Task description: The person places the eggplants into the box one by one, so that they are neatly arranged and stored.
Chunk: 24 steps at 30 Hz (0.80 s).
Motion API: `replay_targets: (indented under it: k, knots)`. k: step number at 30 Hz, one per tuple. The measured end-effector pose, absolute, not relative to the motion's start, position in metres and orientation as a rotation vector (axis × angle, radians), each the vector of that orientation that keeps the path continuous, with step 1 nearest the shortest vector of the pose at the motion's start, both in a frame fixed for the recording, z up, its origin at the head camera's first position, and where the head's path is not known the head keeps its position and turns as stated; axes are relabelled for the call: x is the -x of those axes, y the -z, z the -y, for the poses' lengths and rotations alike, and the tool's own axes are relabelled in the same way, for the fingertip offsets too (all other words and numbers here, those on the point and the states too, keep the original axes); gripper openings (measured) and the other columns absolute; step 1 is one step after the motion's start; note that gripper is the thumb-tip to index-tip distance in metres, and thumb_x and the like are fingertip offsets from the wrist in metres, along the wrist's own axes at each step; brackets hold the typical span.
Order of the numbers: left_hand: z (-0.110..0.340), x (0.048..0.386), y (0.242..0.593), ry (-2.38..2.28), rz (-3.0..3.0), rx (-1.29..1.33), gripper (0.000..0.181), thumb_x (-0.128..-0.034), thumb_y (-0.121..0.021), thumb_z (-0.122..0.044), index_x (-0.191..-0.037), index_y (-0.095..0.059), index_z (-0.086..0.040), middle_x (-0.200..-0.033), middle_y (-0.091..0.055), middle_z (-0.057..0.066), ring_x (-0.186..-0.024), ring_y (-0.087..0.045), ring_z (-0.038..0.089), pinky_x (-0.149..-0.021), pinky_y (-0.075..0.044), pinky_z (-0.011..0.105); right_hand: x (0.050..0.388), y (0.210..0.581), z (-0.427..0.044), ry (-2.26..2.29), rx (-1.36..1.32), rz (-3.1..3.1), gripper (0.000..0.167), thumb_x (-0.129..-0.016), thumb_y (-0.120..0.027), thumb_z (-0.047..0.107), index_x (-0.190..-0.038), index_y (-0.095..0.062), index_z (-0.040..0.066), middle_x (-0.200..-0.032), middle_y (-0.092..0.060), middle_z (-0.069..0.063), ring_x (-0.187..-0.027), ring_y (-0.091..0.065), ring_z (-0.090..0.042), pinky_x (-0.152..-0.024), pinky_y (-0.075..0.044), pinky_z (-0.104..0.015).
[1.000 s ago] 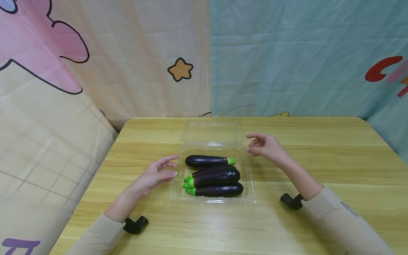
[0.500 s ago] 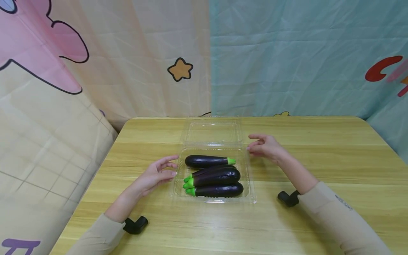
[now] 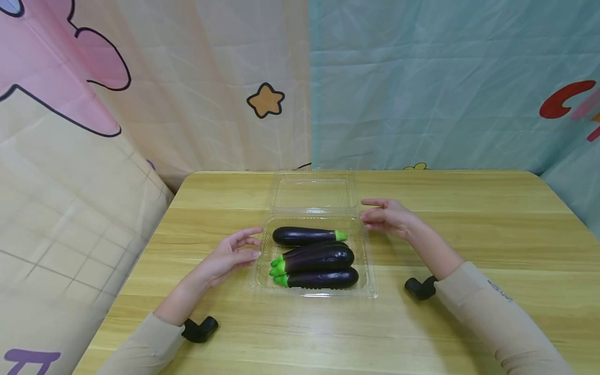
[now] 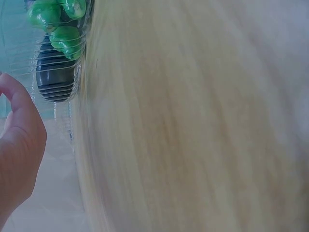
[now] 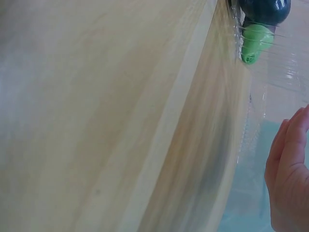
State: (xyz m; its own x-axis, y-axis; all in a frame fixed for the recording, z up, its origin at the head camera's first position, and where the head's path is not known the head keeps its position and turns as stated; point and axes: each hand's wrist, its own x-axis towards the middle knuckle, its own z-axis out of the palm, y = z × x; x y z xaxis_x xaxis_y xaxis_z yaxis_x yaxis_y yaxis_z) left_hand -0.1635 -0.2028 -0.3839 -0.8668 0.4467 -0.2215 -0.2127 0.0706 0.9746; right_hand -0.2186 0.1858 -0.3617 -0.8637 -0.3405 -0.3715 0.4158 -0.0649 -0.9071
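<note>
A clear plastic clamshell box [image 3: 315,293] stands on the table with its lid [image 3: 315,192] folded back, away from me. Several dark purple eggplants [image 3: 319,259] lie in it, green stems at their ends. The farthest eggplant [image 3: 302,236] has its stem to the right; the others point theirs left. At the box's left side is my left hand [image 3: 229,259], fingers loosely bent, tips at the rim; contact cannot be told. My right hand [image 3: 392,219] hovers by the back right corner, fingers fairly straight and nothing held. Both wrist views show hands beside the box wall, with green stems [image 4: 65,41] behind it.
The wooden table [image 3: 469,224] has a rounded back edge, with printed curtains [image 3: 412,94] hanging right behind it. Another curtain stands along the left side. A black wrist mount [image 3: 200,329] sits under the left forearm, and a second one [image 3: 420,288] under the right.
My right forearm has shifted a little to the left, and the right fingers have straightened somewhat beside the box. The left hand, box and eggplants look unmoved.
</note>
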Motion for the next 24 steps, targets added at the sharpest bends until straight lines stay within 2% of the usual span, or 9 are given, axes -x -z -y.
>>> replay_targets:
  k: [10,19,24]
  knots:
    - [0.2034,0.1637,0.3840,-1.843,-1.886,-0.238,0.063,-0.0875,-0.058,0.002,-0.143,-0.029,-0.001,-0.115,-0.045,0.010,-0.084,-0.057,0.009,-0.074,-0.051,0.022,0.2201,0.3632,-0.1840,1.970,-0.103,-1.706,0.066,-0.091,-0.048,-0.008,-0.147,-0.013,-0.003,-0.084,-0.067,0.001,-0.071,-0.064,-0.009,-0.066,-0.053,-0.021]
    - [0.2034,0.1645,0.3840,-1.844,-1.890,-0.243,0.062,-0.0877,-0.058,0.002,-0.143,-0.029,-0.001,-0.114,-0.045,0.009,-0.086,-0.057,0.010,-0.075,-0.051,0.023,0.2178,0.3638,-0.1821,1.998,-0.081,-1.744,0.071,-0.087,-0.051,-0.013,-0.147,-0.015,-0.002,-0.099,-0.058,-0.003,-0.072,-0.062,-0.009,-0.065,-0.052,-0.021]
    - [0.2033,0.1643,0.3849,-1.835,-1.900,-0.235,0.062,-0.0879,-0.058,0.001,-0.143,-0.030,-0.001,-0.116,-0.045,0.011,-0.087,-0.056,0.010,-0.075,-0.051,0.023,0.2153,0.3643,-0.1798,2.031,-0.064,-1.752,0.071,-0.086,-0.051,-0.014,-0.147,-0.015,-0.001,-0.103,-0.056,-0.003,-0.071,-0.061,-0.009,-0.063,-0.052,-0.021]
